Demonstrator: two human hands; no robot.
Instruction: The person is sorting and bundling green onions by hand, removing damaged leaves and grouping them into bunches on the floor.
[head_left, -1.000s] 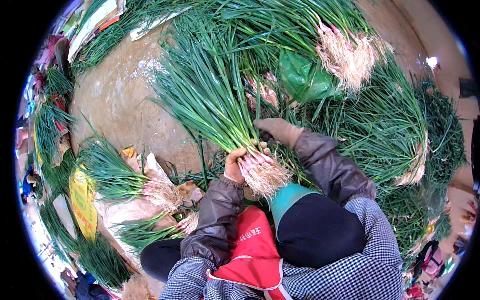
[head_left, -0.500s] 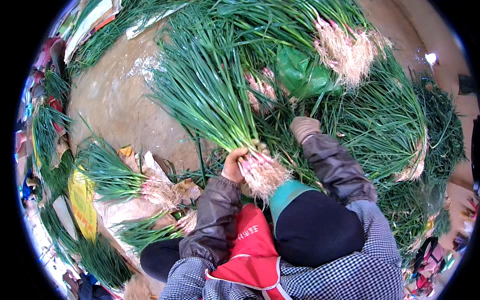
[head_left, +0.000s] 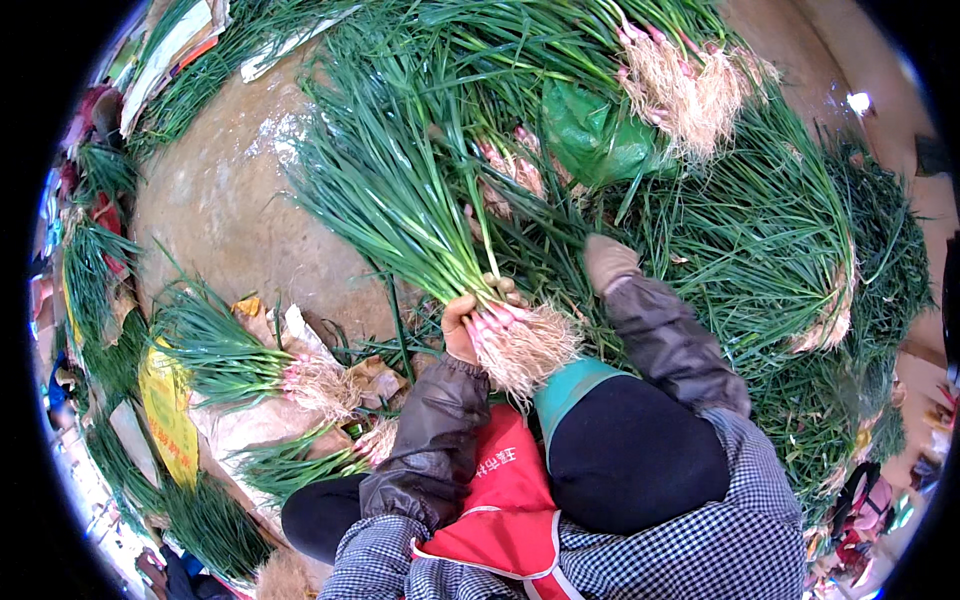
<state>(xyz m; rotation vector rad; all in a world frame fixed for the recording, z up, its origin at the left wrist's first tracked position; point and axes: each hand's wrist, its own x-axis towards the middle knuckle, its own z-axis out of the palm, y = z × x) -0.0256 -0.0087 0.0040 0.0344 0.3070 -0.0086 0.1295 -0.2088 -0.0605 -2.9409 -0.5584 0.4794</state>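
We note a brown floor (head_left: 220, 230), glossy toward its upper part; a small bright white spot (head_left: 858, 102) shows upper right, source unclear.

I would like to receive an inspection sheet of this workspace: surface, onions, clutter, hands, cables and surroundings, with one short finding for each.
Surface: brown floor, shiny patches at upper left.
Job's things: large bunch of green onions held up, leaves away from the person, pale roots toward them; smaller bunch lying at left.
Clutter: green plastic bag among the onions; yellow sheet at far left.
Left hand: closed around the large bunch near the bulbs.
Right hand: right of that bunch, apart from it; fingers hidden, grip unclear.
Cables: nothing seen.
Surroundings: more onions piled at right; things along the rim too blurred to name.
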